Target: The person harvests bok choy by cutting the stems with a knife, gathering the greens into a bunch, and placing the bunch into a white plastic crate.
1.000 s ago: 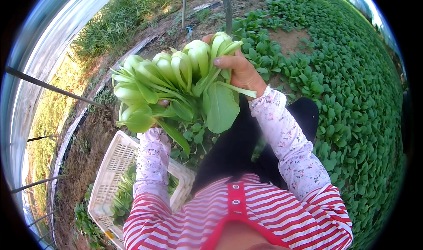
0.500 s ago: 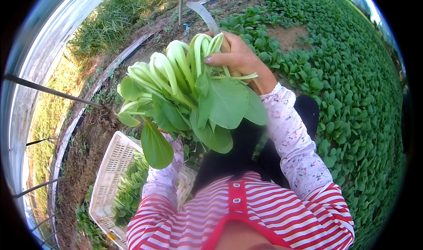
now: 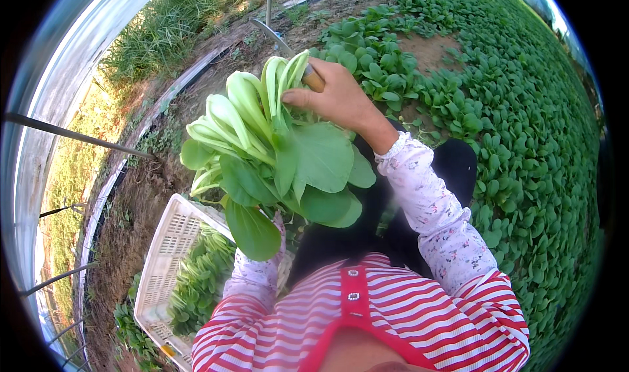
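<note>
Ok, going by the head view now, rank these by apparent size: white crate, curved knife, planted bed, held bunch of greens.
1. Planted bed
2. Bunch of greens, raised nearer the camera
3. White crate, visible part only; the left arm hides some
4. Curved knife
</note>
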`<state>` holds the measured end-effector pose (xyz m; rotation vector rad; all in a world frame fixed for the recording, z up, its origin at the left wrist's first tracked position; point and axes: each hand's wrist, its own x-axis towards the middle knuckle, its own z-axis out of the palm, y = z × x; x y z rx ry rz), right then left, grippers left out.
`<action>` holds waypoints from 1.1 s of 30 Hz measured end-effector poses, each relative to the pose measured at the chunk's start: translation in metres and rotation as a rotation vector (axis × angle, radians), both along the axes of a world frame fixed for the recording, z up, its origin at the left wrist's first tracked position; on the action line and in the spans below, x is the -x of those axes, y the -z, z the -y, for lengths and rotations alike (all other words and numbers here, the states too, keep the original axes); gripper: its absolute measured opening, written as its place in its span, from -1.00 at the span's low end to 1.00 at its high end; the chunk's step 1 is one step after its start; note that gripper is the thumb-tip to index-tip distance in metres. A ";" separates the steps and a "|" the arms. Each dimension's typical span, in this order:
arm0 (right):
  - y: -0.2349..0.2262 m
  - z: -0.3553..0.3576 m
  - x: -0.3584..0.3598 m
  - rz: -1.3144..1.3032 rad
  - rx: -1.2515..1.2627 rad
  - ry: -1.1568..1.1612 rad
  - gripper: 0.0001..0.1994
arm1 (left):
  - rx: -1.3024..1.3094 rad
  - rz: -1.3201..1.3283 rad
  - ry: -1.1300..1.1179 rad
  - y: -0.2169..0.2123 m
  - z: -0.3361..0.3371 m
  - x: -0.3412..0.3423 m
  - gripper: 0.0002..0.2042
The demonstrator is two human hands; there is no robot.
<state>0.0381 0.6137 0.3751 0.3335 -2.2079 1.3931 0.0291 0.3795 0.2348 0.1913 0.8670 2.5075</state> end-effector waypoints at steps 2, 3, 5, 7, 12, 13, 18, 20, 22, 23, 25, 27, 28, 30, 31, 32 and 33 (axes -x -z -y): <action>-0.008 -0.004 -0.015 0.164 0.206 -0.075 -0.54 | 0.000 -0.002 -0.016 0.000 0.003 0.000 -0.52; -0.012 -0.006 -0.024 0.255 0.309 -0.119 -0.57 | 0.002 0.000 -0.026 -0.001 0.007 0.000 -0.52; -0.017 -0.011 -0.032 0.380 0.283 -0.257 -0.66 | 0.005 -0.006 -0.052 -0.004 0.013 0.005 -0.52; -0.007 -0.008 -0.027 0.340 0.149 -0.292 -0.66 | -0.007 -0.010 -0.067 -0.006 0.017 0.010 -0.52; 0.016 0.017 -0.005 0.399 0.227 -0.370 -0.60 | -0.023 -0.015 -0.169 -0.006 0.053 0.007 -0.52; 0.015 0.022 -0.004 0.452 0.220 -0.416 -0.58 | -0.028 -0.022 -0.190 -0.007 0.061 0.007 -0.52; 0.026 0.037 0.003 0.524 0.157 -0.399 -0.62 | -0.070 -0.043 -0.292 -0.009 0.090 -0.006 -0.51; 0.032 0.036 0.012 0.438 0.196 -0.366 -0.78 | -0.067 -0.055 -0.352 -0.010 0.112 -0.014 -0.51; 0.038 0.042 0.018 0.430 0.269 -0.272 -0.75 | -0.055 -0.060 -0.416 -0.011 0.138 -0.022 -0.51; 0.035 0.048 0.019 0.432 0.245 -0.230 -0.71 | -0.056 -0.064 -0.440 -0.010 0.150 -0.026 -0.51; 0.039 0.054 0.021 0.469 0.128 -0.314 -0.60 | -0.062 -0.068 -0.489 -0.010 0.170 -0.034 -0.51; 0.039 0.072 0.024 0.450 0.027 -0.520 -0.37 | -0.058 -0.074 -0.541 -0.014 0.188 -0.046 -0.51; 0.038 0.083 0.020 0.460 0.076 -0.592 -0.31 | -0.067 -0.082 -0.555 -0.015 0.191 -0.051 -0.51; 0.039 0.106 0.014 0.537 0.187 -0.713 -0.19 | -0.084 -0.088 -0.574 -0.015 0.189 -0.057 -0.51; 0.044 0.116 0.013 0.574 0.266 -0.793 -0.24 | -0.087 -0.086 -0.580 -0.015 0.186 -0.061 -0.51; 0.046 0.126 0.013 0.608 0.337 -0.862 -0.28 | -0.103 -0.089 -0.581 -0.016 0.182 -0.062 -0.51; 0.048 0.139 0.010 0.637 0.436 -0.908 -0.27 | -0.117 -0.086 -0.583 -0.015 0.178 -0.065 -0.51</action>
